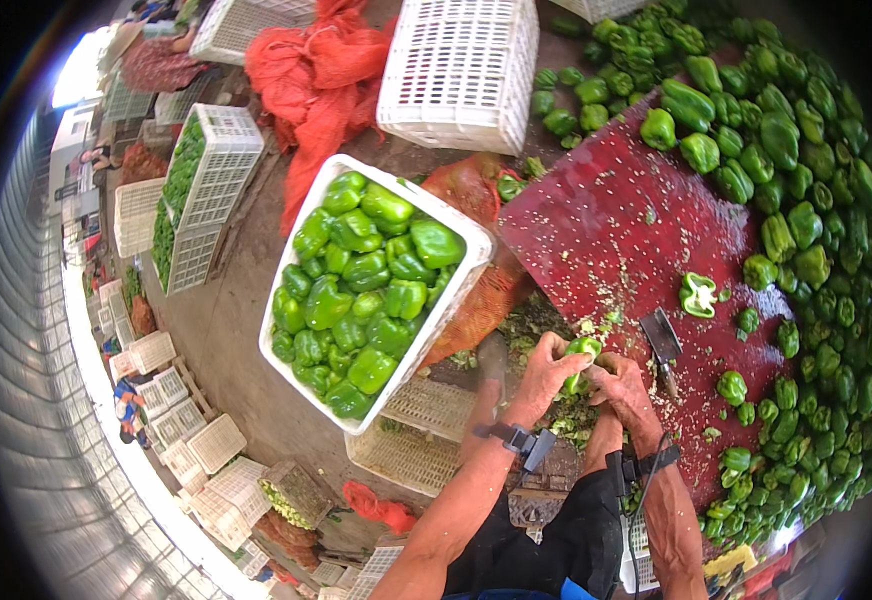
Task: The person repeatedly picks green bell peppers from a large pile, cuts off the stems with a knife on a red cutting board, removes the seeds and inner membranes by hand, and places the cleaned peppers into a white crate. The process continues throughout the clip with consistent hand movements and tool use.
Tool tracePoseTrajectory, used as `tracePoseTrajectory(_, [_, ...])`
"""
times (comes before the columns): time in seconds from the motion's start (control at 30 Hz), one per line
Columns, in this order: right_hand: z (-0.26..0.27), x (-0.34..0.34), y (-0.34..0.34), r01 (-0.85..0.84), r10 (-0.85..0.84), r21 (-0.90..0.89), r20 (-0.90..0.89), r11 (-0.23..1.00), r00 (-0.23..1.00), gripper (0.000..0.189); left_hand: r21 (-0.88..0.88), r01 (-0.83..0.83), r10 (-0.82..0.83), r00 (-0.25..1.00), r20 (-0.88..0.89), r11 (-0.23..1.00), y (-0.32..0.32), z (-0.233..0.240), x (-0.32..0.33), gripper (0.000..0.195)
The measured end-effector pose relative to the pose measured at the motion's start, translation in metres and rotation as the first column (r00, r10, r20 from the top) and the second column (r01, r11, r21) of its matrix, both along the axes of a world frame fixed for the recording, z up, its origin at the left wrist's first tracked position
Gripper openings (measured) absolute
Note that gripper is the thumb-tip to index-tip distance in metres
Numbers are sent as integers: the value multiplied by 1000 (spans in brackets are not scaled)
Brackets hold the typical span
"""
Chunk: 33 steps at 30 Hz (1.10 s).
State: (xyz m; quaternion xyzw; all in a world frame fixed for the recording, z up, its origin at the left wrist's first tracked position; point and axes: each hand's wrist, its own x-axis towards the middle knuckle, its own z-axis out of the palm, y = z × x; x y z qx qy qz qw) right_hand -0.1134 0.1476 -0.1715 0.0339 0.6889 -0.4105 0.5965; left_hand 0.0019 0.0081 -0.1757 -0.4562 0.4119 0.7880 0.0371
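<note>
My left hand (pixel 550 375) holds a green bell pepper (pixel 583 346) that looks cut or opened, above scraps on the floor. Close beside it, my right hand (pixel 619 384) has its fingers at the pepper's lower side; whether they grip a piece of it cannot be told. A cleaver-like blade with a short handle (pixel 661 337) lies on the red board (pixel 578 217), right of my hands. Beyond it on the board lies a cut pepper (pixel 698 295) with its pale inside showing. Seeds are scattered over the board. A white plastic crate (pixel 271 300) full of green peppers stands to the left.
A large heap of green peppers (pixel 833 315) borders the board on the right. An upturned white crate (pixel 458 75) and red mesh sacks (pixel 316 75) lie at the top. Stacked crates (pixel 406 442) stand below the full crate. People and more crates are at the far left.
</note>
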Motion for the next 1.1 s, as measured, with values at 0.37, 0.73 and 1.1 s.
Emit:
tracePoseTrajectory(0.37, [28, 36, -49, -529, 283, -175, -686, 830, 670, 47, -167, 70, -79, 996, -48, 983, -25, 49, 59, 71])
tracePoseTrajectory(0.73, [38, 62, -84, -631, 466, -180, -531, 754, 708, 35, -18, 133, -134, 989, -63, 991, -54, 48, 103, 67])
tracePoseTrajectory(1.1, [0, 116, -83, -578, 400, -45, -679, 814, 616, 43, -404, 581, -434, 807, 402, 707, -59, 30, 99, 30])
